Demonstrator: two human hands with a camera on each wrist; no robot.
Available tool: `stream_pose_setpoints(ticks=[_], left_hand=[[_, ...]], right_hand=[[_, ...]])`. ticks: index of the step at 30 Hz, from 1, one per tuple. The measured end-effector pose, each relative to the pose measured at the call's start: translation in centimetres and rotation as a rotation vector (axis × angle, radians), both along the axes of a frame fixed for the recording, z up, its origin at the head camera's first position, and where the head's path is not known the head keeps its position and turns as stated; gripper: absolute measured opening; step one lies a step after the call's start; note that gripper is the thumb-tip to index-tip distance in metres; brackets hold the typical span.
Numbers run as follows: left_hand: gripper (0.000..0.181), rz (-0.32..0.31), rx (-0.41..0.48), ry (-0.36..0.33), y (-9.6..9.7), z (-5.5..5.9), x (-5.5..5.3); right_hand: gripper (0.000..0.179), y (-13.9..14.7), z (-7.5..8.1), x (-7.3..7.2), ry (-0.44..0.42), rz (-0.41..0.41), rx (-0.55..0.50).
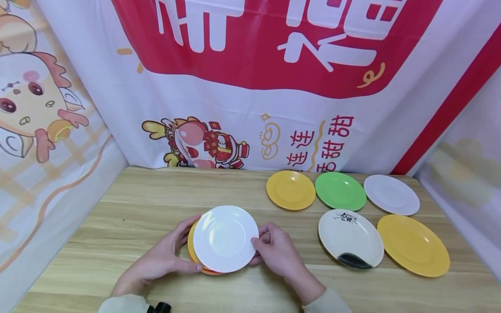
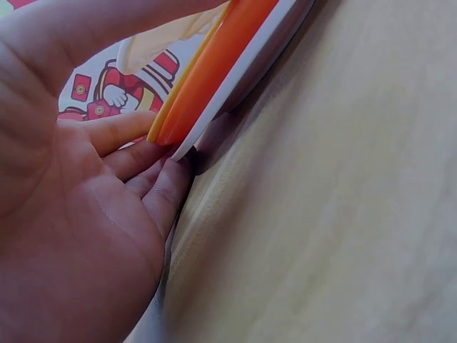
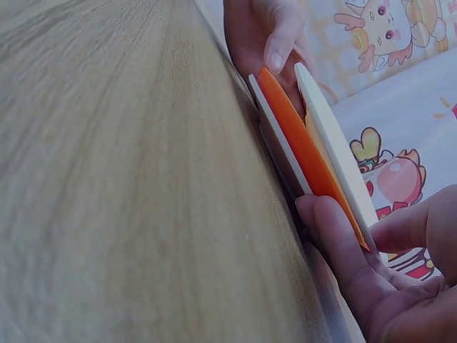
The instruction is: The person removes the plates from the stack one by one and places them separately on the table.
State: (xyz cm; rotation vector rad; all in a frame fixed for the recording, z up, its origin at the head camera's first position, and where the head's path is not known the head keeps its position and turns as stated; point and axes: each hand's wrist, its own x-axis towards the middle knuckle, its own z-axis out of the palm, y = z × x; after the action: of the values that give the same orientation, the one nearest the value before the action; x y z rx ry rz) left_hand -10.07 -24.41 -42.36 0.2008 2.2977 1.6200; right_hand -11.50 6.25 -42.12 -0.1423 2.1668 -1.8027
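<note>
A round white plate (image 1: pixel 226 239) tops a small stack at the front centre of the table. Under it show a yellow plate (image 1: pixel 191 247), an orange plate (image 3: pixel 303 146) and, lowest, another white plate (image 3: pixel 277 132). My left hand (image 1: pixel 166 256) holds the stack's left side, thumb at the front and fingers behind. With thumb on top, my right hand (image 1: pixel 279 252) pinches the upper white plate's right edge; its other fingers touch the plates below. The upper plate tilts, its left side lifted off the stack in the right wrist view.
On the right lie a small yellow plate (image 1: pixel 291 190), a green plate (image 1: pixel 340 191), a white plate (image 1: pixel 391 194), a cream plate with black decoration (image 1: pixel 348 234) and a large yellow plate (image 1: pixel 413 245). Printed cloth (image 1: pixel 250 104) hangs behind the wooden table (image 1: pixel 156 195).
</note>
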Motion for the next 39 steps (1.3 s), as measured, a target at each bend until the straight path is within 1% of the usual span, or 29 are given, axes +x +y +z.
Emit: stream_pose_setpoints(ticks=[7,11,17,21,26,29,35,39], left_hand=[[0.122,-0.007,-0.013,0.014,-0.2,0.0,0.0],[0.122,-0.008,-0.025,0.011,-0.2,-0.1,0.0],[0.123,-0.003,-0.028,-0.013,-0.1,-0.1,-0.1],[0.123,-0.002,-0.032,-0.009,0.0,-0.1,-0.1],[0.123,-0.008,-0.04,0.008,-0.1,-0.1,0.0],[0.122,-0.005,-0.047,0.006,-0.1,-0.1,0.0],[0.119,0.001,-0.039,-0.009,-0.1,-0.2,0.1],[0.119,0.005,-0.041,-0.012,-0.1,-0.3,0.2]], right_hand=[[0.021,0.0,-0.2,0.0,0.014,-0.002,-0.029],[0.022,0.3,-0.4,0.0,-0.006,0.004,-0.046],[0.024,0.7,-0.2,-0.1,-0.057,-0.003,-0.091],[0.025,1.0,0.1,-0.1,-0.076,-0.006,-0.105],[0.027,1.7,0.2,-0.5,-0.144,0.003,-0.187],[0.029,2.3,0.2,-0.7,-0.179,-0.006,-0.223],[0.029,3.7,0.3,-0.6,-0.188,-0.056,-0.206],[0.031,4.7,0.4,-0.5,-0.182,-0.07,-0.196]])
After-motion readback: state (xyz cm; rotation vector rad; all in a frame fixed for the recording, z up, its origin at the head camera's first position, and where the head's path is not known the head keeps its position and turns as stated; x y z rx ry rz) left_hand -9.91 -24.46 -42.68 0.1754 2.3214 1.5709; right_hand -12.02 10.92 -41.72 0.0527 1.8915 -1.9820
